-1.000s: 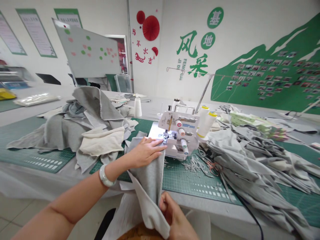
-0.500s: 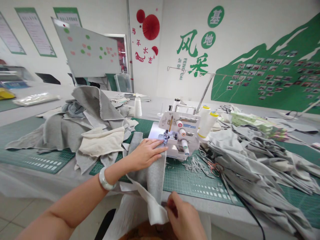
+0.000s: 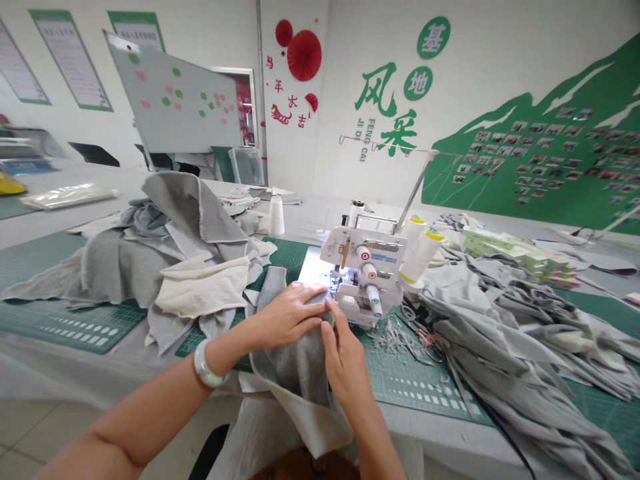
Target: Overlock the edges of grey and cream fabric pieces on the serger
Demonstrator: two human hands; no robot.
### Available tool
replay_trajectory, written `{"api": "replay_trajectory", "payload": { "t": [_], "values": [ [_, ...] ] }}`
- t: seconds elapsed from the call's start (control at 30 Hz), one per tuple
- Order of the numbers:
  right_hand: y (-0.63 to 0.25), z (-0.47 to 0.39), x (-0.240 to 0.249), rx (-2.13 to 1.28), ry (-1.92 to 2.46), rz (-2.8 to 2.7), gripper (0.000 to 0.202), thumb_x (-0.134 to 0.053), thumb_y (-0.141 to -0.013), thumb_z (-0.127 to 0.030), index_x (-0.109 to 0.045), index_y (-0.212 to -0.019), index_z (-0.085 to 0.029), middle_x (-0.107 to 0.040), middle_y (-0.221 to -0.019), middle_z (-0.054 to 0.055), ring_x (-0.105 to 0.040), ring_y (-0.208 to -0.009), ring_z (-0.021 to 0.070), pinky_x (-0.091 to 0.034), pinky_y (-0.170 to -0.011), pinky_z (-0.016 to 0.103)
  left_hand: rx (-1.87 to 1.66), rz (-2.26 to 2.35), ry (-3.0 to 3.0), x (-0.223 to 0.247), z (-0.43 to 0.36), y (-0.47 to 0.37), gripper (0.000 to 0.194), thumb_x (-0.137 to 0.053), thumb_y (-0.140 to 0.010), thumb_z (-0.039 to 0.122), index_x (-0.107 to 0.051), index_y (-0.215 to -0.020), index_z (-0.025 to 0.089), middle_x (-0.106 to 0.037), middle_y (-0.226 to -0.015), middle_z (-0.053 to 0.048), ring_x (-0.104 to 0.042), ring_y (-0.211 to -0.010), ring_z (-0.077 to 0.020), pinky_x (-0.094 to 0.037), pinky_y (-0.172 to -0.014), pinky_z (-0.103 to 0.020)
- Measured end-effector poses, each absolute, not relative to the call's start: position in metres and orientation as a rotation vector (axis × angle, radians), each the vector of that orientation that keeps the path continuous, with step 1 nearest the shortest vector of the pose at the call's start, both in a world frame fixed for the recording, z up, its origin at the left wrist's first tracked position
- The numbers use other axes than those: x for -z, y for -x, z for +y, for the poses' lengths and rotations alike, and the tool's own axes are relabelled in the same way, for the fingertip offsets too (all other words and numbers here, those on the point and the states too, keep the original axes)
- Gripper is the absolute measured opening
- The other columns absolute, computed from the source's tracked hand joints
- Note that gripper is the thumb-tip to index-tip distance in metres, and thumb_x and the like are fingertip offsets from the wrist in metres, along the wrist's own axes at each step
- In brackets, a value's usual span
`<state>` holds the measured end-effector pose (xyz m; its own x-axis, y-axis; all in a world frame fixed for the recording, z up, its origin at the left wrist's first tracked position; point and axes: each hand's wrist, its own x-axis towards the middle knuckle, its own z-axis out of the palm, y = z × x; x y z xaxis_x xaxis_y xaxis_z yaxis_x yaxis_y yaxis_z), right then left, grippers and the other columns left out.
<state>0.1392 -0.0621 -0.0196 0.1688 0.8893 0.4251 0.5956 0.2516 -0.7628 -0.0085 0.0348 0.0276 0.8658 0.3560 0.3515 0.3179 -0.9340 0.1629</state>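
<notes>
A white overlock sewing machine (image 3: 384, 257) stands on a green cutting mat, its lamp lit at the needle area. A strip of grey fabric (image 3: 300, 370) runs from the presser foot toward me and drops over the table edge, its paler underside folded up at the bottom. My left hand (image 3: 290, 315), with a pale bangle on the wrist, lies flat on this fabric, fingers stretched toward the presser foot. Close beside its fingertips, my right hand (image 3: 347, 360) pinches the fabric's right edge between thumb and index finger. The fabric right at the needle is partly hidden by my fingers.
Grey and cream fabric pieces (image 3: 200, 287) are heaped on the left, with more grey fabric (image 3: 500, 347) piled on the right. Scissors (image 3: 433, 343) and thread trimmings (image 3: 397, 339) lie right of the machine. A white thread cone (image 3: 276, 215) stands behind.
My right hand has moved up from the fabric's low end near the table edge to the presser foot, beside my left hand. The left hand stays on the fabric, and the lower fabric now hangs looser.
</notes>
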Motion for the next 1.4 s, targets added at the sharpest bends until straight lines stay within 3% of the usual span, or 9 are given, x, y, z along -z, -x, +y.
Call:
{"api": "replay_trajectory", "payload": {
  "t": [0.1, 0.2, 0.4, 0.67, 1.03, 1.23, 1.4],
  "values": [
    [-0.135, -0.063, 0.02, -0.358, 1.464, -1.502, 0.047, -0.037, -0.099, -0.034, -0.039, -0.144, -0.021, -0.051, -0.142, 0.009, -0.051, -0.128, 0.0214, -0.044, -0.104, 0.04, -0.636, 0.493, -2.842, -0.028, 0.036, 0.012, 0.044, -0.052, -0.092, 0.039, -0.05, -0.132, 0.02, -0.046, -0.142, -0.016, -0.042, -0.132, -0.0307, -0.032, -0.109, -0.05],
    [-0.135, -0.063, 0.021, -0.329, 1.485, -1.5, 0.044, -0.037, -0.099, -0.032, -0.043, -0.141, -0.021, -0.054, -0.138, 0.008, -0.054, -0.124, 0.0217, -0.045, -0.102, 0.04, -0.711, 0.459, -2.731, -0.027, 0.038, 0.014, 0.052, -0.059, -0.088, 0.039, -0.045, -0.134, 0.019, -0.049, -0.139, -0.016, -0.043, -0.131, -0.0291, -0.032, -0.11, -0.047],
    [-0.133, -0.06, 0.022, -0.234, 1.487, -1.523, 0.04, -0.035, -0.099, -0.032, -0.052, -0.133, -0.02, -0.059, -0.133, 0.008, -0.057, -0.121, 0.0211, -0.046, -0.1, 0.036, -0.69, 0.395, -2.717, -0.027, 0.047, 0.017, 0.04, -0.059, -0.087, 0.035, -0.051, -0.124, 0.02, -0.049, -0.14, -0.014, -0.043, -0.131, -0.0267, -0.029, -0.112, -0.045],
    [-0.129, -0.061, 0.02, -0.116, 1.633, -1.557, 0.037, -0.037, -0.099, -0.03, -0.059, -0.125, -0.018, -0.069, -0.118, 0.009, -0.069, -0.098, 0.0244, -0.053, -0.078, 0.032, -0.678, 0.379, -2.733, -0.022, 0.051, 0.019, 0.041, -0.059, -0.085, 0.031, -0.05, -0.124, 0.02, -0.044, -0.144, -0.014, -0.039, -0.134, -0.0269, -0.025, -0.114, -0.047],
    [-0.129, -0.064, 0.017, 0.05, 1.675, -1.608, 0.038, -0.035, -0.099, -0.026, -0.061, -0.125, -0.016, -0.072, -0.111, 0.009, -0.073, -0.085, 0.0212, -0.05, -0.067, 0.026, -0.722, 0.329, -2.611, -0.026, 0.053, 0.019, 0.041, -0.061, -0.085, 0.036, -0.054, -0.123, 0.021, -0.047, -0.142, -0.014, -0.041, -0.132, -0.0295, -0.028, -0.112, -0.048],
    [-0.127, -0.065, 0.012, 0.143, 1.812, -1.641, 0.037, -0.042, -0.097, -0.025, -0.057, -0.132, -0.023, -0.076, -0.096, 0.004, -0.072, -0.068, 0.0179, -0.043, -0.054, 0.021, -0.75, 0.329, -2.509, -0.028, 0.055, 0.021, 0.036, -0.061, -0.085, 0.034, -0.059, -0.118, 0.021, -0.053, -0.136, -0.013, -0.044, -0.13, -0.0291, -0.032, -0.11, -0.046],
    [-0.128, -0.064, 0.014, 0.134, 1.824, -1.633, 0.036, -0.043, -0.097, -0.023, -0.06, -0.129, -0.023, -0.077, -0.093, 0.003, -0.072, -0.067, 0.0179, -0.041, -0.053, 0.021, -0.723, 0.329, -2.402, -0.032, 0.058, 0.021, 0.033, -0.062, -0.084, 0.031, -0.063, -0.115, 0.019, -0.056, -0.132, -0.013, -0.049, -0.125, -0.0274, -0.036, -0.107, -0.043]
  ]
}}
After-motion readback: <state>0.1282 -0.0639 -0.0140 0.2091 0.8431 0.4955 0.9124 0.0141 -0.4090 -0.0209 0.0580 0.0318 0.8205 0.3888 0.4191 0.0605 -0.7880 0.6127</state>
